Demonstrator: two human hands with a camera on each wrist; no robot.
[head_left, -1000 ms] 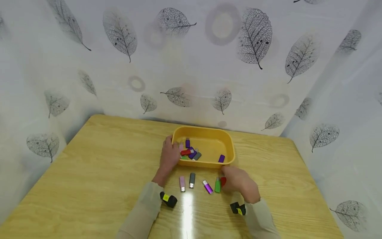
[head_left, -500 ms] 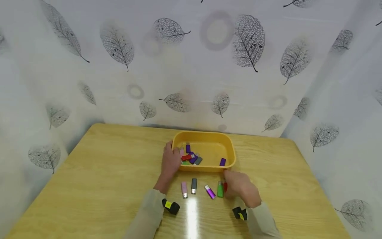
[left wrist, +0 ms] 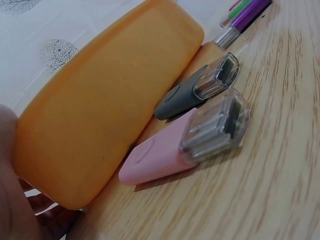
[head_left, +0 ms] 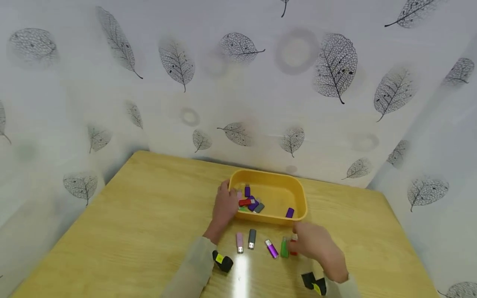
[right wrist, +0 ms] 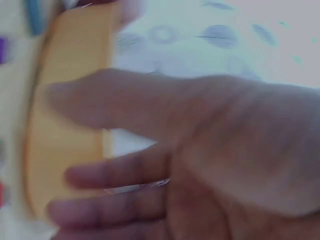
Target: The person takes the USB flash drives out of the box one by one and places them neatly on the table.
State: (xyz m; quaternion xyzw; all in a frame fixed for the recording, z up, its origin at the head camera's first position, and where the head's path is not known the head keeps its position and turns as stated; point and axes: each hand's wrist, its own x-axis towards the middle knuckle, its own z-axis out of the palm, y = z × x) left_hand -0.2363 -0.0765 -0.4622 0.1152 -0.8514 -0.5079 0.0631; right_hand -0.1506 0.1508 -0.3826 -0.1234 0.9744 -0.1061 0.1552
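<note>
My left hand [head_left: 225,203] grips the left end of a yellow plastic tray [head_left: 266,218]; in the left wrist view its fingers reach behind the end wall. My right hand [head_left: 316,244] is off the tray's front right corner, fingers extended and holding nothing in the blurred right wrist view. Partly beneath it lies a red USB flash drive [head_left: 293,248], beside a green flash drive [head_left: 285,248]. Leftward in the same row are a bright purple flash drive [head_left: 272,249], a dark grey flash drive [head_left: 251,239] and a pink flash drive [head_left: 239,242].
Inside the tray, a red flash drive [head_left: 244,202], a grey flash drive [head_left: 258,208] and others lie heaped at the left. One dark purple flash drive [head_left: 290,212] sits alone at the right. A leaf-patterned curtain [head_left: 261,103] hangs behind the wooden table [head_left: 167,207].
My right hand has come away from the red flash drive, which shows more now beside the green one. The left hand keeps its grip on the tray. The head view has shifted.
</note>
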